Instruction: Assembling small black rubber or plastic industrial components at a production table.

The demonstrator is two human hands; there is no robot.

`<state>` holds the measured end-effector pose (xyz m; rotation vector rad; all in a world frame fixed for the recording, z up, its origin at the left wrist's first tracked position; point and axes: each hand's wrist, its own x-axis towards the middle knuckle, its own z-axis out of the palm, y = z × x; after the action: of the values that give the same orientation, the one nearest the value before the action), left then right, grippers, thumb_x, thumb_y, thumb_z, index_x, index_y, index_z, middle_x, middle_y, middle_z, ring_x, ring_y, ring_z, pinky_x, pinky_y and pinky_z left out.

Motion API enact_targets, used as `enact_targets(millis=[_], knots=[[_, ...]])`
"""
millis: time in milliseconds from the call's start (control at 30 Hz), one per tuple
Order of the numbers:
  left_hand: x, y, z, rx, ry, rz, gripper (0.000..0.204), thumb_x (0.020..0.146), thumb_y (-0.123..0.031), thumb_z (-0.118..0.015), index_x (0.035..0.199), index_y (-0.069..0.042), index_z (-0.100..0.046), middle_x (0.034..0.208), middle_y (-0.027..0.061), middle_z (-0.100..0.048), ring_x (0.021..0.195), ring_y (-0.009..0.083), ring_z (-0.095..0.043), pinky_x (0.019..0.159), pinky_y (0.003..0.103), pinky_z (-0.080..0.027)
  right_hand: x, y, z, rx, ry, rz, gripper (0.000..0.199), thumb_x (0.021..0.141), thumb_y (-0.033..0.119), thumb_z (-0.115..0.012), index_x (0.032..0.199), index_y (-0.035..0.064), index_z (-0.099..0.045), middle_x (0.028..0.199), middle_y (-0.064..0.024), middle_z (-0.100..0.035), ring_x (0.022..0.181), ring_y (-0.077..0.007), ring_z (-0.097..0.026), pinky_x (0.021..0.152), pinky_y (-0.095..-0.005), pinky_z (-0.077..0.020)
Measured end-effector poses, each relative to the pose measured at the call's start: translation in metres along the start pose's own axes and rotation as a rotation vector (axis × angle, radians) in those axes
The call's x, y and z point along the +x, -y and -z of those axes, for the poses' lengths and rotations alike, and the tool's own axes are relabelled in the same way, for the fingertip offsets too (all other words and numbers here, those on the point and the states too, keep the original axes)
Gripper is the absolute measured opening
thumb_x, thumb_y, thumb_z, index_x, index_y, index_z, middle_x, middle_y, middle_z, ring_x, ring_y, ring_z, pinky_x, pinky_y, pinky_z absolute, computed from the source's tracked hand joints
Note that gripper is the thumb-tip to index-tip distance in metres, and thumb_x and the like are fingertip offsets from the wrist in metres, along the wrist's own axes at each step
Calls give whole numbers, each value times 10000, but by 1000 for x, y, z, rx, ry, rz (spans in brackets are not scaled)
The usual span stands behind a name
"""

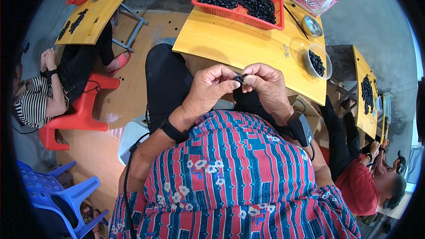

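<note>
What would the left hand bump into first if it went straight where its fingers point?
Probably the right hand, just past the small black piece that the left hand touches; depth is hard to judge.

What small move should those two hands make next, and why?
Perhaps the right hand should ease its fingertips back slightly while the left hand holds the small black piece: both hands pinch it, and their fingers cover much of it.
</note>
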<state>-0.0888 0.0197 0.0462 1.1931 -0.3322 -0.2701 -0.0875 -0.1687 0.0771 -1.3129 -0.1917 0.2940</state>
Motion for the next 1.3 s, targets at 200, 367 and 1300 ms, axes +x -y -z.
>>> enact_targets(millis=[200,367,1300], knots=[[-2,-4,0,19,4,21,128,847,-72,-670,935,1,-612,842,25,-630,763,67,-579,689,210,-491,1,-6,0,-69,-10,44,127,851,37,-652,965,-19,-644,820,-27,-641,685,-74,-574,639,-204,-486],[-3,-2,-1,25,-10,54,138,854,-105,-671,938,-14,-611,821,20,-625,725,60,-573,666,206,-481,-3,-10,-5,-206,-51,155,106,845,16,-649,946,-16,-652,810,-24,-643,698,-77,-581,653,-203,-486],[-1,-1,1,-133,18,74,143,886,-100,-627,976,2,-585,852,52,-634,755,95,-614,684,225,-522,-5,-21,-9,144,-136,34,156,876,-4,-586,1016,-35,-647,800,-61,-648,683,-99,-591,646,-218,-504]])
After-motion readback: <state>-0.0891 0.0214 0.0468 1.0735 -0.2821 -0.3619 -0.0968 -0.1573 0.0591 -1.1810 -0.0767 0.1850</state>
